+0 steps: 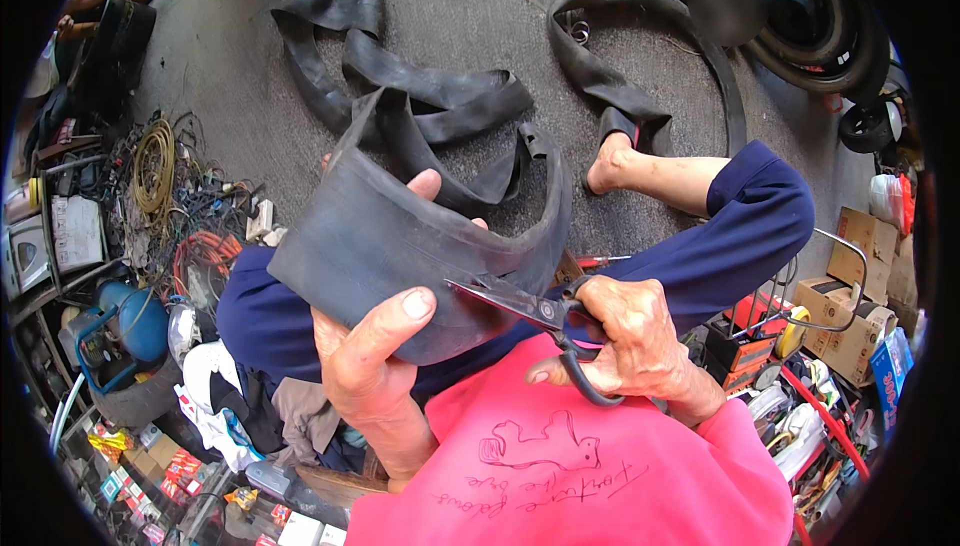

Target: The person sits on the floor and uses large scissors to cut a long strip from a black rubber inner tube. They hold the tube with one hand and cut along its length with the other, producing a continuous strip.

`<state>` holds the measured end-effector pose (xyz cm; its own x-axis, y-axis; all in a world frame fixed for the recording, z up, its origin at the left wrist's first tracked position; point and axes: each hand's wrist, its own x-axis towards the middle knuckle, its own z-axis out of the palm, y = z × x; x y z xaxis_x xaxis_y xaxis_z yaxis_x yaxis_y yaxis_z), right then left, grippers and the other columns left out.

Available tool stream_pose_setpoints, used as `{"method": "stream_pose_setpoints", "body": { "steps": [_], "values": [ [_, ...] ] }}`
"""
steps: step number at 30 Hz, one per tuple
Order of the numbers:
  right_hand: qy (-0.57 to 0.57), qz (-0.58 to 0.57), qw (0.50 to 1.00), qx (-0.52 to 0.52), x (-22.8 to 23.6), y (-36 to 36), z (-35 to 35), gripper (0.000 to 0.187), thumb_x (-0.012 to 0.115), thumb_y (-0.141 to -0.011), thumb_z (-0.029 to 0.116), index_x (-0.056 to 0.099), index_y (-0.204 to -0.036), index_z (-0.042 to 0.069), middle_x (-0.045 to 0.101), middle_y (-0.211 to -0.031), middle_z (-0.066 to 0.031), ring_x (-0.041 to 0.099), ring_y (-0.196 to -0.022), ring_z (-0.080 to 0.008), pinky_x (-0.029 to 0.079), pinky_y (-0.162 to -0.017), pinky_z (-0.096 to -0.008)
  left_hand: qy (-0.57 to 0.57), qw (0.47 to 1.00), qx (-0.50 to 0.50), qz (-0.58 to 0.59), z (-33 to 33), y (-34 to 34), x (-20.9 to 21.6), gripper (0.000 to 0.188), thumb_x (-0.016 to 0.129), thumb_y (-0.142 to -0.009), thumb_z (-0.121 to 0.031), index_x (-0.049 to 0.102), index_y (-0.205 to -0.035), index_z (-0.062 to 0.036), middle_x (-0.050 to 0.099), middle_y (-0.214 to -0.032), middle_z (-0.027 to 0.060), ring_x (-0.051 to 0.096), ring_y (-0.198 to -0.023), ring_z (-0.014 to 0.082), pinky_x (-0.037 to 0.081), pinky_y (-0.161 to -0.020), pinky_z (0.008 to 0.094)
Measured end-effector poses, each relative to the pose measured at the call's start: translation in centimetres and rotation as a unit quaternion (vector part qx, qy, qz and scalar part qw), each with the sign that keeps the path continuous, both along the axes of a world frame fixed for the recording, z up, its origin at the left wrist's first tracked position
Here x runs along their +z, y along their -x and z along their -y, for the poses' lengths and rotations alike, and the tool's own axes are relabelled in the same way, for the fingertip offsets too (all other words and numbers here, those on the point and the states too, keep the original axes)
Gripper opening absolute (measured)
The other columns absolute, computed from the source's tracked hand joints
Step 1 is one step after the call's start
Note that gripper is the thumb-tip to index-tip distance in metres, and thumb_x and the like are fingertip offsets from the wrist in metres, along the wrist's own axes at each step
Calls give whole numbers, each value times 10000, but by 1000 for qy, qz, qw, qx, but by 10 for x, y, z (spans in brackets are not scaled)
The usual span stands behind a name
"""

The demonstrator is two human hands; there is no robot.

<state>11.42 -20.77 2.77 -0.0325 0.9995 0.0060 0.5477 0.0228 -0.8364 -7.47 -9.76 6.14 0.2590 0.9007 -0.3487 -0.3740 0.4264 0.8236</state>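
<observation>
A wide piece of black rubber inner tube (pixel 385 231) is raised over my lap, one end curling away to the right. My left hand (pixel 370 366) grips it from the left, the thumb on the near face and fingertips showing past the far edge. Dark-handled scissors (pixel 548 314) are in my right hand (pixel 635 336), with the handles around my fingers and thumb. Their blades point left and overlap the near part of the rubber; how far they have cut into it is hard to make out. Connected folds of tube (pixel 440 101) trail onto the floor beyond.
A long rubber strip (pixel 590 56) arcs across the floor near my bare foot (pixel 610 161). Tyres (pixel 815 16) lie far right. Coiled cable and tangled wires (pixel 153 171) crowd the left. Cardboard boxes (pixel 845 306) and a wire-handled rack of tools (pixel 755 346) stand right.
</observation>
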Motion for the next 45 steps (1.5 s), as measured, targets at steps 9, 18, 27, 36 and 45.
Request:
{"method": "stream_pose_setpoints", "body": {
  "steps": [9,18,27,36,45],
  "values": [
    [2,12,999,45,-1,-2,-11,676,863,-638,562,496,-726,1,464,-580,-101,522,-488,-280,412,-472,-365,-54,990,-5,-131,-7,6,-11,641,682,-648,-190,505,-1173,132,576,-1093,271,585,-982,271,452,-921,345],
    [56,36,994,85,-3,-11,-17,668,828,-666,602,514,-667,12,483,-532,-100,551,-461,-315,442,-463,-385,-45,986,-8,-160,-14,5,-7,602,656,-626,-159,533,-1129,148,606,-1053,286,609,-908,258,474,-874,343],
    [78,1,993,94,-10,-9,-9,720,806,-662,645,496,-631,-4,475,-510,-119,535,-455,-322,422,-465,-398,-1,977,-39,-211,-12,8,1,571,666,-606,-92,539,-1109,145,608,-1031,278,599,-911,256,461,-881,338],
    [137,-24,983,119,-1,-11,-12,723,773,-705,650,461,-618,3,470,-526,-133,508,-473,-338,388,-491,-417,-63,984,-14,-168,-9,5,-3,554,664,-619,-65,539,-1120,136,606,-1063,284,599,-960,267,466,-899,356],
    [200,-61,967,145,2,-12,-16,741,711,-737,689,488,-651,-12,509,-575,-158,526,-543,-379,397,-547,-442,-19,974,-22,-223,-5,8,9,607,668,-631,-57,505,-1182,139,593,-1122,289,597,-986,259,480,-903,361]
  ]
}}
